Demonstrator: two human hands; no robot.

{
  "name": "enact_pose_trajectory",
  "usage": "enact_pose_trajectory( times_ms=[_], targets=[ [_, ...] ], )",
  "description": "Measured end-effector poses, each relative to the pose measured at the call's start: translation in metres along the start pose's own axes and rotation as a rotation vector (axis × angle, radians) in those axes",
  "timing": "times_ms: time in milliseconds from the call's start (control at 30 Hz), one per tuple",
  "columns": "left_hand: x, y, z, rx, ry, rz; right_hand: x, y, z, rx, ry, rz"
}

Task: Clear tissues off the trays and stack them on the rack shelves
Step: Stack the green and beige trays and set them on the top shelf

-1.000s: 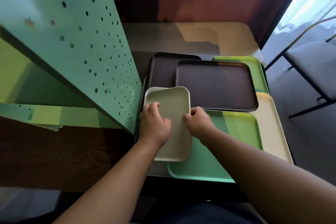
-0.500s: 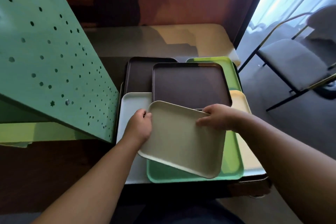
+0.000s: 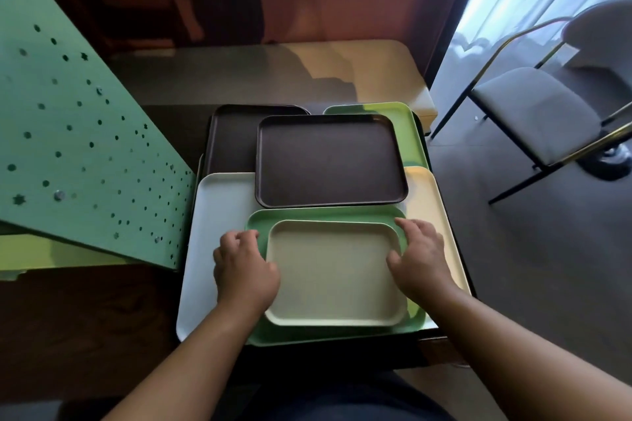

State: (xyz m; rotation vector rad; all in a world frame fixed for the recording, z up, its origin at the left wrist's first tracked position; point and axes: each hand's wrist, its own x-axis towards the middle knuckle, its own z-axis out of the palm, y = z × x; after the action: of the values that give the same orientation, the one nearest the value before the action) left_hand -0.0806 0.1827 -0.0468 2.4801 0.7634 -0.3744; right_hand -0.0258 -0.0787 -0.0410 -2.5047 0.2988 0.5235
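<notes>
A small cream tray (image 3: 333, 272) lies flat inside a larger green tray (image 3: 328, 214) at the near edge of the pile. My left hand (image 3: 244, 267) grips the cream tray's left side, thumb on its rim. Gripping its right side is my right hand (image 3: 422, 258), fingers reaching the green tray's far corner. Behind them a dark brown tray (image 3: 328, 161) sits on top of a second brown tray (image 3: 231, 138). A white tray (image 3: 217, 219) lies at the left and a pale yellow one (image 3: 427, 196) at the right. I see no tissues.
The green perforated rack panel (image 3: 85, 147) slants along the left, close to the white tray. A lime tray (image 3: 396, 120) lies at the back right. The beige table (image 3: 359, 65) extends behind the pile. A grey chair (image 3: 533, 113) stands on the floor at the right.
The cream tray was carried tilted from the left by the rack, turned, and now lies level in the green tray. Both hands have shifted to its left and right sides.
</notes>
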Motion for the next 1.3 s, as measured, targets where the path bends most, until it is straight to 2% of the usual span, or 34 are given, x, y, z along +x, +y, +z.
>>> enact_pose_trajectory(
  times_ms=[67,133,200,400,600,900,1300],
  targets=[
    [0.005,-0.002,-0.002,-0.080,-0.068,-0.108,0.000,0.002,0.001,-0.013,-0.007,0.115],
    [0.007,-0.004,-0.003,-0.173,-0.131,-0.175,-0.001,0.001,0.000,0.102,-0.055,0.240],
    [0.004,-0.005,-0.004,-0.214,-0.123,-0.181,-0.007,0.000,0.001,0.217,-0.067,0.278],
    [-0.006,-0.003,-0.024,-0.341,0.004,-0.167,-0.009,-0.004,-0.014,0.344,0.065,0.161],
    [0.040,0.039,-0.062,-0.561,0.055,-0.065,0.044,-0.050,-0.054,0.360,0.122,0.050],
    [0.111,0.086,-0.070,-0.540,0.071,-0.144,0.111,-0.081,-0.064,0.258,0.092,0.058],
    [0.150,0.089,-0.059,-0.488,0.008,-0.247,0.154,-0.083,-0.040,0.141,0.079,0.106]
  ],
)
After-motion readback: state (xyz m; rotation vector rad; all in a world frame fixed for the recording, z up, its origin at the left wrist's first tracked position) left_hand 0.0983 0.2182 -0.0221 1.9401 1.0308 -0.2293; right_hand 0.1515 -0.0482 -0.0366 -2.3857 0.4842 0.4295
